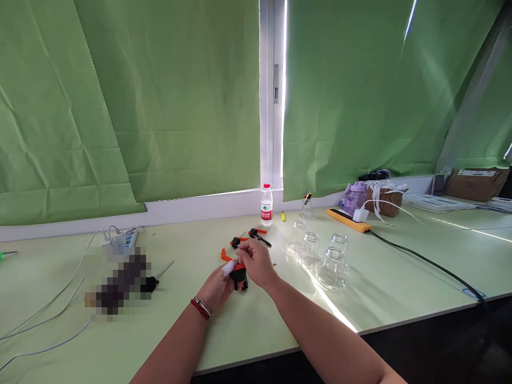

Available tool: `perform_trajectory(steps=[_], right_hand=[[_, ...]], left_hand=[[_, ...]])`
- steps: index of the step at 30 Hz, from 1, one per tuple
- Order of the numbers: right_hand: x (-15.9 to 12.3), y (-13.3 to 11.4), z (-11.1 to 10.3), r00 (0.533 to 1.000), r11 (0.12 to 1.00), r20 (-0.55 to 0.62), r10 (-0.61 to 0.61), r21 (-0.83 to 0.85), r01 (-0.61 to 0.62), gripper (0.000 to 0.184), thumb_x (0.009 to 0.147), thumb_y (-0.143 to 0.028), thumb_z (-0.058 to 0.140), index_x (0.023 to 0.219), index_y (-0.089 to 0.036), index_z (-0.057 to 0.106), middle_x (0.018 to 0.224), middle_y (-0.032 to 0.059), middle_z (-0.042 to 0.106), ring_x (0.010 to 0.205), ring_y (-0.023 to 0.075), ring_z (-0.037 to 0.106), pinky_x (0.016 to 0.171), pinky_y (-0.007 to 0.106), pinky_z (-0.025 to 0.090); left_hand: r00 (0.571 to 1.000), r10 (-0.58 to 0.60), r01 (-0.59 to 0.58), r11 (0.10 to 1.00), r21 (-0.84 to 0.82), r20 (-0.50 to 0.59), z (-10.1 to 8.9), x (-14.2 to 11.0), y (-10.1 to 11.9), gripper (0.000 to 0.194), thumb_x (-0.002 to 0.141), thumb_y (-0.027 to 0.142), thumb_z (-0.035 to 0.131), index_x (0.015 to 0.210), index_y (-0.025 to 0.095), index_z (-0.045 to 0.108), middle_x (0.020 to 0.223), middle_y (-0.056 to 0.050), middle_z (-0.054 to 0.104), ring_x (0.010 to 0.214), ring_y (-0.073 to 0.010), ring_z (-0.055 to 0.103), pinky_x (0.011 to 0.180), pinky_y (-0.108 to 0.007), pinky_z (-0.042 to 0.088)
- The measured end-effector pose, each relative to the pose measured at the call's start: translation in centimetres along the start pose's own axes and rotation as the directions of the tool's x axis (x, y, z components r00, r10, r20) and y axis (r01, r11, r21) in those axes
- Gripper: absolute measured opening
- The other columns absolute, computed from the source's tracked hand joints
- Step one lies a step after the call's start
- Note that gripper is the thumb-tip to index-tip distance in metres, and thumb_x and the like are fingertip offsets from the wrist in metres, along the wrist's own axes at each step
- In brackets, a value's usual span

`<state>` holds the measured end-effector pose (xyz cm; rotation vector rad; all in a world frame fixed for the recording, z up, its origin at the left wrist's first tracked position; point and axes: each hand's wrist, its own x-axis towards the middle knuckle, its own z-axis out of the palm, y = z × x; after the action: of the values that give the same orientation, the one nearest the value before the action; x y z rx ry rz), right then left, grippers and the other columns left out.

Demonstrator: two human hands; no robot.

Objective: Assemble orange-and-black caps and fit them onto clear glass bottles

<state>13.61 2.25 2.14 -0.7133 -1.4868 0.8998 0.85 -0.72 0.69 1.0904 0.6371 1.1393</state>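
My left hand (218,288) is closed around a black and orange screwdriver handle (239,274), with a white wrap on one fingertip. My right hand (258,261) pinches a small metal bit at the top of that handle. Two more black and orange screwdrivers (258,234) lie on the pale green table (180,330) just beyond the hands. An orange piece (226,256) lies beside my left hand.
Several upturned clear glass jars (332,266) stand to the right. A water bottle (266,205) stands at the back by the window. A black-handled screwdriver (154,280), a white power strip (120,238) with cables and a yellow power strip (348,220) also lie on the table.
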Motion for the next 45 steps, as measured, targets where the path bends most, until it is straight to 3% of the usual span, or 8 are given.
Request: perform_trajectory(steps=[9, 15, 20, 27, 33, 38, 42, 45], right_hand=[[-0.8, -1.2, -0.3, 0.975, 0.889, 0.202, -0.09, -0.424, 0.17, 0.013, 0.08, -0.018, 0.057, 0.079, -0.023, 0.07, 0.083, 0.0019, 0.069, 0.087, 0.018, 0.059, 0.083, 0.032, 0.043], [-1.0, -1.9, -1.1, 0.919, 0.839, 0.391, -0.059, -0.479, 0.258, 0.028, 0.069, -0.018, 0.072, 0.095, -0.026, 0.069, 0.108, 0.0013, 0.065, 0.105, 0.022, 0.053, 0.098, 0.04, 0.031], [-0.5, -2.8, -1.5, 0.833, 0.836, 0.551, -0.048, -0.434, 0.336, 0.019, 0.075, -0.015, 0.066, 0.093, -0.022, 0.069, 0.107, 0.0033, 0.064, 0.106, 0.0206, 0.053, 0.096, 0.037, 0.035], [0.4, -3.6, -1.6, 0.703, 0.811, 0.708, -0.062, -0.375, 0.449, 0.016, 0.077, -0.018, 0.066, 0.093, -0.02, 0.068, 0.109, 0.0042, 0.058, 0.099, 0.0176, 0.053, 0.088, 0.029, 0.042], [1.1, -3.3, -1.8, 0.686, 0.759, 0.723, -0.075, -0.405, 0.509, 0.017, 0.077, -0.015, 0.065, 0.09, -0.024, 0.07, 0.101, 0.0023, 0.061, 0.101, 0.0189, 0.05, 0.094, 0.035, 0.036], [1.7, -2.7, -2.8, 0.775, 0.797, 0.619, -0.124, -0.403, 0.45, 0.028, 0.066, -0.025, 0.077, 0.094, -0.027, 0.071, 0.109, 0.0021, 0.06, 0.106, 0.0207, 0.05, 0.096, 0.037, 0.035], [2.3, -1.3, -4.4, 0.963, 0.894, 0.219, -0.157, -0.383, 0.233, 0.016, 0.078, -0.027, 0.063, 0.091, -0.021, 0.069, 0.098, 0.0042, 0.065, 0.097, 0.0185, 0.056, 0.086, 0.033, 0.042], [2.3, 1.0, -6.1, 0.996, 0.889, -0.041, 0.076, -0.45, -0.086, 0.018, 0.082, -0.029, 0.053, 0.084, -0.018, 0.067, 0.08, 0.0035, 0.065, 0.075, 0.0163, 0.059, 0.067, 0.028, 0.045]], left_hand=[[0.999, 0.026, -0.027, 0.999, -0.025, -0.028, -0.6, 0.1, 0.1, 0.031, 0.075, 0.044, 0.064, 0.074, 0.014, 0.059, 0.067, -0.005, 0.058, 0.059, -0.0156, 0.053, 0.056, -0.03, 0.043], [0.996, 0.031, -0.034, 0.999, -0.032, -0.088, -1.0, 0.1, 0.4, 0.034, 0.078, 0.047, 0.063, 0.083, 0.014, 0.062, 0.072, -0.004, 0.059, 0.057, -0.0132, 0.052, 0.055, -0.028, 0.046], [0.999, -0.003, -0.001, 0.995, 0.103, 0.034, -1.4, -0.1, 1.0, 0.042, 0.081, 0.054, 0.054, 0.083, 0.014, 0.063, 0.07, -0.007, 0.061, 0.056, -0.0168, 0.056, 0.055, -0.031, 0.047], [0.999, 0.053, -0.049, 0.962, 0.268, -0.006, -1.6, -0.4, 1.4, 0.038, 0.075, 0.051, 0.063, 0.085, 0.015, 0.064, 0.066, -0.004, 0.054, 0.052, -0.0114, 0.044, 0.042, -0.021, 0.032], [0.995, -0.032, -0.006, 0.928, 0.373, 0.096, -1.1, -0.7, 1.7, 0.038, 0.072, 0.041, 0.068, 0.1, 0.017, 0.06, 0.061, 0.003, 0.047, 0.048, -0.0089, 0.038, 0.038, -0.02, 0.033], [0.998, -0.05, 0.032, 0.914, 0.403, 0.035, -1.1, -0.5, 1.6, 0.033, 0.077, 0.046, 0.06, 0.092, 0.017, 0.06, 0.066, 0.002, 0.05, 0.041, -0.0069, 0.041, 0.038, -0.022, 0.038], [0.997, 0.021, 0.007, 0.922, 0.388, -0.069, -1.4, 0.0, 1.7, 0.032, 0.077, 0.048, 0.059, 0.087, 0.017, 0.059, 0.075, 0.001, 0.053, 0.043, -0.0061, 0.044, 0.04, -0.022, 0.04], [0.987, 0.075, -0.016, 0.927, 0.375, -0.143, -1.6, 0.2, 1.7, 0.032, 0.077, 0.048, 0.059, 0.083, 0.016, 0.057, 0.072, 0.002, 0.053, 0.047, -0.0074, 0.047, 0.044, -0.022, 0.042]])
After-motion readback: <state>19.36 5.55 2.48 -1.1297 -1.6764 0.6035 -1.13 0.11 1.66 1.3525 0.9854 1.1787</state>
